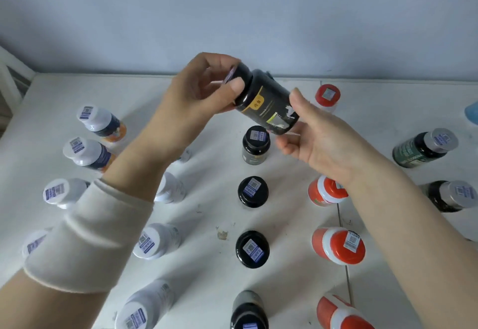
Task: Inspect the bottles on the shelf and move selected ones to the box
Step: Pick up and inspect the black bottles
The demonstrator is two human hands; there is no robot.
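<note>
A black bottle with a yellow label patch is held tilted in the air above the white shelf. My left hand grips its cap end, thumb on the cap. My right hand holds its base end, thumb along the side. Below it stands a column of black-capped bottles. White-capped bottles stand in columns on the left, partly hidden by my left sleeve. Red-capped bottles stand on the right. No box is in view.
Two silver-capped dark bottles stand at the far right. A blue object shows at the right edge. A grey-blue wall rises behind the shelf. A white frame runs along the left edge. Small debris lies between the columns.
</note>
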